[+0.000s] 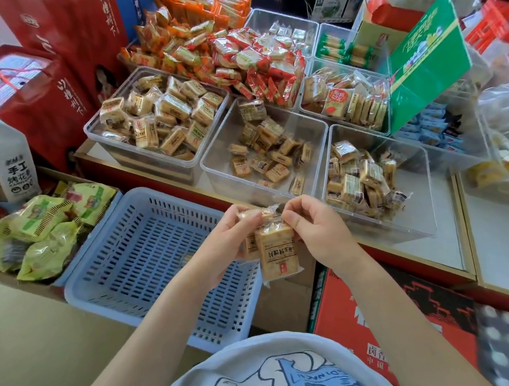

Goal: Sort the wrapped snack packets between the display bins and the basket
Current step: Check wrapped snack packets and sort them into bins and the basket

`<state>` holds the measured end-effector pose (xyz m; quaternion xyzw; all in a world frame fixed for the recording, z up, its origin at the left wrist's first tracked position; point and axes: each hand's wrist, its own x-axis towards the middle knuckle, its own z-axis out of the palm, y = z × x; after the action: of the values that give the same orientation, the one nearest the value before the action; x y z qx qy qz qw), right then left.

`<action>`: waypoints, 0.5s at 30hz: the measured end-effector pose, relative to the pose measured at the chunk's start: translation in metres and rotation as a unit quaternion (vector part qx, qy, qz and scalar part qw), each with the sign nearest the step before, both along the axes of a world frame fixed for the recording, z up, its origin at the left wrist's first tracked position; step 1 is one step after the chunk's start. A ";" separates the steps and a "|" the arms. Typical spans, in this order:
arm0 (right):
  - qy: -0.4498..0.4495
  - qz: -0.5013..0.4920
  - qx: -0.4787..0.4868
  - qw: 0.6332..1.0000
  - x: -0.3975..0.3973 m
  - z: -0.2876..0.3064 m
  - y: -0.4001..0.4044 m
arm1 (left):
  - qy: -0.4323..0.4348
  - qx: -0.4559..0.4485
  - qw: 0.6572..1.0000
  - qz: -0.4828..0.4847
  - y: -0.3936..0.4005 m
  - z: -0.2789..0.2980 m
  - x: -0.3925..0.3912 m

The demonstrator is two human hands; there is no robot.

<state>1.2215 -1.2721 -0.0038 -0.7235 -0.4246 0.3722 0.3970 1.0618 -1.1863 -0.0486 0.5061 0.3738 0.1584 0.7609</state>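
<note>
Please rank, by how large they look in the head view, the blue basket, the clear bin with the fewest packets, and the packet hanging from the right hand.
1. Blue basket, though it lies nearer the camera.
2. Clear bin.
3. Packet, pinched by the right hand.

Packet: I see a tan square snack packet (278,247) in glossy clear film.
Basket: left of it, a pale blue slotted plastic basket (147,251), matt.
Bins: beyond it, clear smooth plastic display bins (213,162).
</note>
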 end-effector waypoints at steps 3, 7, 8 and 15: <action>-0.008 -0.009 0.002 1.000 0.001 -0.001 0.000 | 0.035 -0.016 0.999 0.011 -0.003 -0.005 0.004; -0.011 -0.067 0.002 0.998 0.004 -0.004 -0.001 | 0.046 0.014 0.996 -0.070 -0.007 -0.007 0.004; -0.008 -0.087 0.004 0.996 0.004 -0.003 -0.002 | 0.048 0.020 0.996 -0.076 -0.008 -0.007 0.005; 0.052 -0.097 -0.047 0.993 0.004 -0.002 -0.002 | -0.034 -0.146 0.985 0.089 -0.010 -0.003 0.009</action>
<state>1.2260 -1.2739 -0.0062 -0.7592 -0.3130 0.3882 0.4182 1.0706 -1.1966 -0.0518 0.3483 0.4103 0.1860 0.8220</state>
